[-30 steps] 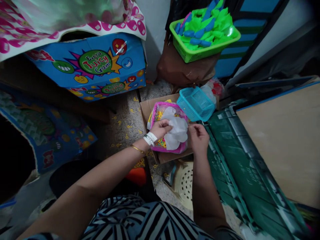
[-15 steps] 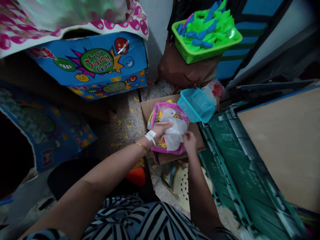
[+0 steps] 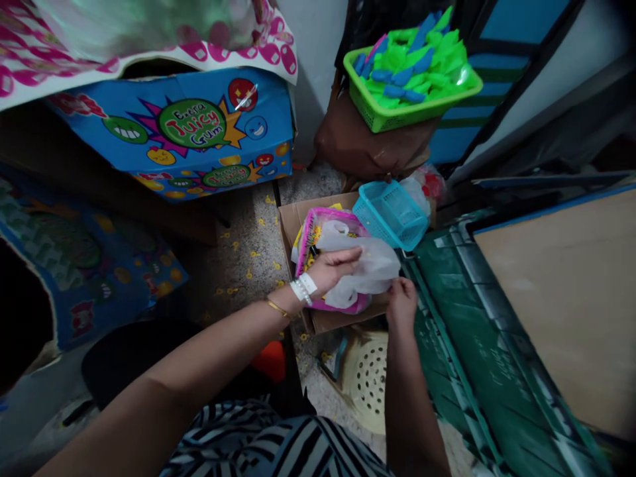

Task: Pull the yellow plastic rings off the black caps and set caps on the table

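A whitish translucent plastic bag with loop handles lies stretched over a pink basket. My left hand rests on the bag with its fingers stretched out, pointing right. At the bag's right end, my right hand is closed, pinching its edge. Small yellow and multicoloured pieces show inside the basket, partly covered by the bag and my left hand. The basket sits on a cardboard box.
Touching the pink basket is a light-blue basket. Behind stands a green basket of green and blue pieces. Green crates line the right, a perforated cream stool is below, and a gum carton is at left. Yellow pieces litter the floor.
My right hand has moved right and slightly down, drawing the bag out longer. My left hand has shifted a little right and down, its fingers now further along the bag.
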